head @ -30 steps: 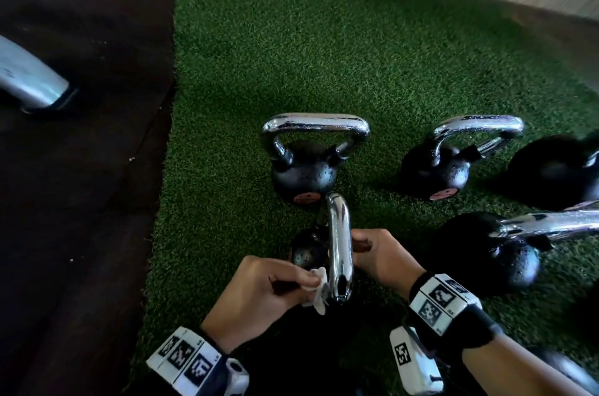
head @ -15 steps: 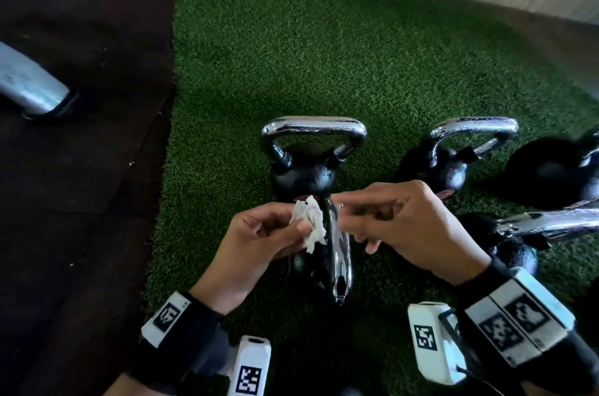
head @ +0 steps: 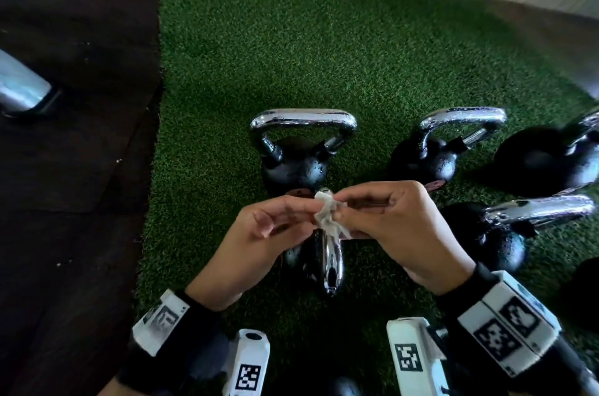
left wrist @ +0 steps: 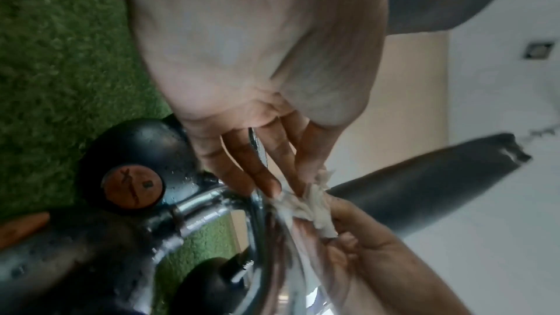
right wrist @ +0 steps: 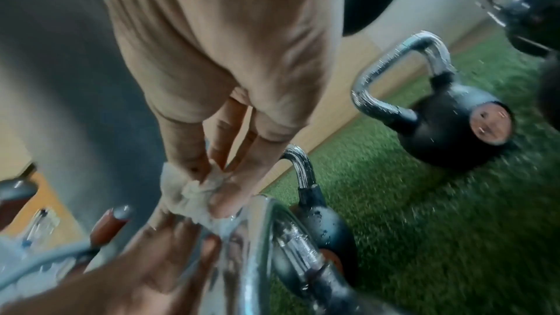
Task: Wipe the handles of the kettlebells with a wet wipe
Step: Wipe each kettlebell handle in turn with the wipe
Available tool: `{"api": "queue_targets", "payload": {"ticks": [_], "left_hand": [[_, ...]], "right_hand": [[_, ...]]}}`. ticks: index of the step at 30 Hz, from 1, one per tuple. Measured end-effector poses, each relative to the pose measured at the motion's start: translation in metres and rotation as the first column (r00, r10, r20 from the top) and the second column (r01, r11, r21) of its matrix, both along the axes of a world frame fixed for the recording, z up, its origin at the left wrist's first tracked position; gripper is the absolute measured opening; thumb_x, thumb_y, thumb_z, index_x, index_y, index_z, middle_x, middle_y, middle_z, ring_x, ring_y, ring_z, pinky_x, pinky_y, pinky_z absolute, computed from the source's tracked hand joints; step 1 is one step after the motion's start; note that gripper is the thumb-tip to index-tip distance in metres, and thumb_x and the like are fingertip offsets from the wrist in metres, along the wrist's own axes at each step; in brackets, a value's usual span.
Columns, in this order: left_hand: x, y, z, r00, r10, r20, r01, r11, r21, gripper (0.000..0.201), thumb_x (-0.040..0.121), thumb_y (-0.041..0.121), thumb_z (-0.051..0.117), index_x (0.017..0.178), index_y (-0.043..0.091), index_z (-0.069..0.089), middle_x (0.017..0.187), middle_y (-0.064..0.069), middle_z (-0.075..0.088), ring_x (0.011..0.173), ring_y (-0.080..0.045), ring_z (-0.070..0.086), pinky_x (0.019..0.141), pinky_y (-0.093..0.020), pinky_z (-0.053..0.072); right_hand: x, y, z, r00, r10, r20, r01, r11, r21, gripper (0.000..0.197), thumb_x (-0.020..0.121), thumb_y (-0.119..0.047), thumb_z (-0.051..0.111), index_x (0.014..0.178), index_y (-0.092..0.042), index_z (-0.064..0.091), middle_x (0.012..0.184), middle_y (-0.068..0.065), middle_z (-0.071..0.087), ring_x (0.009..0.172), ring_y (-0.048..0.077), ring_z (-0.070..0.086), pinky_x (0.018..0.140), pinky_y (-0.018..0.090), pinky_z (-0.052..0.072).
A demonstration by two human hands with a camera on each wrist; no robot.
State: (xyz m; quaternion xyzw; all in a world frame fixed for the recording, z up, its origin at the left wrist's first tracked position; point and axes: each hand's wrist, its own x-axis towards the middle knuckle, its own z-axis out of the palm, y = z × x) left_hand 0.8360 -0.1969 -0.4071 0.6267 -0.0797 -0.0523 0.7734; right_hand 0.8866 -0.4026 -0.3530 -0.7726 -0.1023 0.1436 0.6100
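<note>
On the far left of the head view a silver tube (head: 21, 87) lies on the dark floor (head: 71, 168), beside the green turf mat (head: 291, 39).

The left hand (head: 256, 240) is raised over the mat, its grip closed on a crumpled wet wipe (head: 329, 217), with thumb and fingertips (left wrist: 272, 186) pinching the wipe's left side. A black strap with white coded tags (head: 160, 321) sits on that wrist.

Beneath the hands stands the nearest kettlebell (head: 304, 262), its chrome handle (head: 332, 266) edge-on to the head camera. The wipe hangs just above this handle; whether it touches the metal cannot be told. Behind it, another kettlebell (head: 296, 165) stands upright on the turf with its handle broadside and an orange disc (left wrist: 131, 186) on its black body.

The right hand (head: 398, 227) meets the left at the wipe, its grip closed on the other side of the cloth (right wrist: 188, 193), thumb against fingers. Its wrist carries a matching tagged strap (head: 505, 324).

Further right, a third kettlebell (head: 434, 159) sits on the mat with a droplet-speckled handle, a fourth (head: 499, 240) is nearer with its handle pointing right, and a larger black one (head: 544, 165) is at the edge.
</note>
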Motion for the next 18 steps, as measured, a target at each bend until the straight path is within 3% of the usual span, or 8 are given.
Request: {"api": "queue_targets", "payload": {"ticks": [2,4,5,7,9,12,15,18], "left_hand": [[0.001,0.004,-0.005,1.000,-0.009,0.029,0.002,0.974,0.228,0.043,0.086,0.002,0.068,0.117,0.032,0.068,0.119,0.006,0.074,0.117,-0.010,0.067,0.097,-0.027,0.053],[0.001,0.010,-0.016,1.000,0.019,-0.020,-0.007,0.868,0.497,0.065,0.078,0.014,0.082,0.126,0.048,0.054,0.129,0.020,0.064,0.125,0.002,0.056,0.105,-0.037,0.051],[0.000,0.013,-0.024,0.998,-0.002,-0.066,0.041,0.805,0.592,0.087,0.070,0.023,0.091,0.137,0.052,0.044,0.138,0.024,0.055,0.131,0.006,0.048,0.111,-0.040,0.047],[0.000,0.009,-0.042,0.988,-0.091,-0.127,0.154,0.693,0.704,0.135,0.055,0.043,0.099,0.159,0.043,0.013,0.158,0.017,0.033,0.146,0.000,0.031,0.122,-0.040,0.034],[0.002,-0.006,-0.062,0.980,-0.189,-0.059,0.160,0.586,0.795,0.160,0.048,0.057,0.097,0.163,0.024,-0.011,0.169,0.007,0.013,0.154,-0.009,0.015,0.129,-0.036,0.019],[0.004,-0.031,-0.086,0.950,-0.266,0.166,-0.013,0.494,0.869,0.154,0.062,0.063,0.086,0.157,-0.006,-0.014,0.170,-0.018,0.001,0.156,-0.032,0.018,0.127,-0.045,0.023],[0.005,-0.038,-0.095,0.935,-0.226,0.273,-0.136,0.484,0.864,0.119,0.085,0.050,0.070,0.157,-0.010,-0.002,0.169,-0.020,0.003,0.154,-0.031,0.023,0.123,-0.044,0.027],[0.004,-0.036,-0.105,0.925,-0.198,0.324,-0.176,0.533,0.828,0.103,0.089,0.044,0.063,0.157,-0.012,0.009,0.168,-0.020,0.011,0.156,-0.030,0.021,0.123,-0.044,0.028]], "right_hand": [[0.005,-0.007,-0.005,0.994,-0.086,-0.061,0.088,0.995,0.036,0.016,0.078,-0.003,0.081,0.087,-0.016,0.082,0.079,0.011,0.078,0.069,0.021,0.075,0.064,0.029,0.061],[0.014,-0.016,-0.014,0.975,-0.205,-0.084,0.207,0.978,0.006,0.015,0.078,0.000,0.080,0.084,-0.014,0.081,0.079,0.013,0.077,0.069,0.021,0.075,0.065,0.031,0.062],[0.018,-0.019,-0.020,0.961,-0.261,-0.096,0.261,0.965,-0.017,0.014,0.078,0.001,0.080,0.083,-0.012,0.080,0.079,0.013,0.077,0.068,0.019,0.074,0.064,0.031,0.062],[0.025,-0.022,-0.035,0.926,-0.341,-0.162,0.337,0.940,-0.053,0.013,0.078,0.002,0.080,0.081,-0.010,0.079,0.078,0.013,0.076,0.064,0.015,0.072,0.060,0.027,0.060],[0.028,-0.018,-0.050,0.889,-0.370,-0.269,0.367,0.928,-0.063,0.012,0.079,0.003,0.080,0.084,-0.008,0.077,0.078,0.013,0.076,0.064,0.015,0.071,0.059,0.024,0.059],[0.029,-0.007,-0.066,0.851,-0.346,-0.396,0.383,0.924,0.014,0.019,0.079,0.000,0.080,0.098,0.000,0.074,0.085,0.013,0.078,0.073,0.018,0.074,0.065,0.024,0.061],[0.027,0.005,-0.076,0.821,-0.283,-0.497,0.381,0.919,0.106,0.026,0.086,-0.001,0.074,0.111,0.004,0.071,0.099,0.016,0.078,0.089,0.023,0.075,0.078,0.028,0.061],[0.024,0.010,-0.081,0.849,-0.253,-0.464,0.294,0.956,0.016,0.024,0.090,-0.007,0.072,0.112,0.000,0.073,0.101,0.013,0.078,0.101,0.028,0.073,0.089,0.036,0.060]]}}
